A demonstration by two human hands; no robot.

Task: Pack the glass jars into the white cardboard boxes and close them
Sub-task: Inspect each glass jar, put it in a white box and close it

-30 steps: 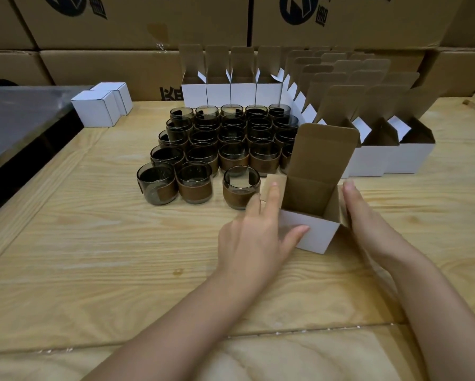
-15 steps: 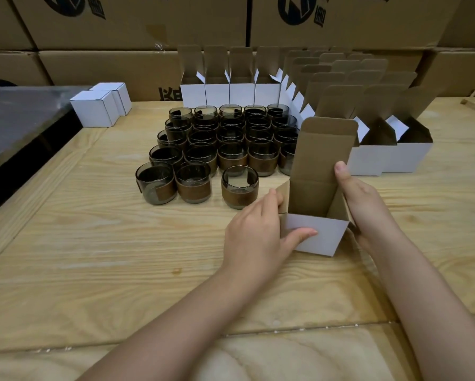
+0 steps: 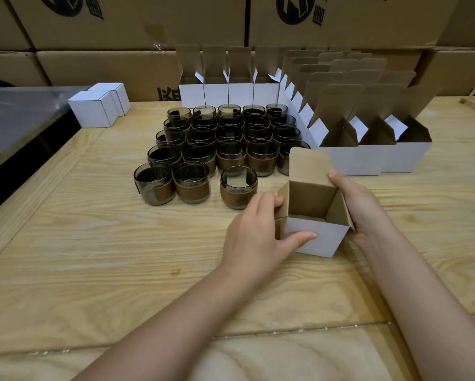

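Since a second ago the open box (image 3: 313, 237) has come up from its lean and now stands square, mouth up towards me. Its lid flap stands at the far wall. My right hand (image 3: 360, 207), which lay flat on the table (image 3: 93, 257) beside the box, now clasps its right wall. My left hand (image 3: 255, 232) has closed in too, with fingers curled over the left side flap and the thumb across the white front. So both hands are apart, one on each flank, clamped on the same box, which looks empty inside.

The nearest jar (image 3: 237, 188) stands upright just beyond and left of the box, past my left knuckles; I cannot quite tell whether they touch it. Its axis is vertical, like the box's opening, so I judge it goes straight down in. The left hand is plainly the nearer one. The rest of the jars (image 3: 225, 138) are packed together farther behind the box, and empty boxes (image 3: 368, 158) wait behind it to the right
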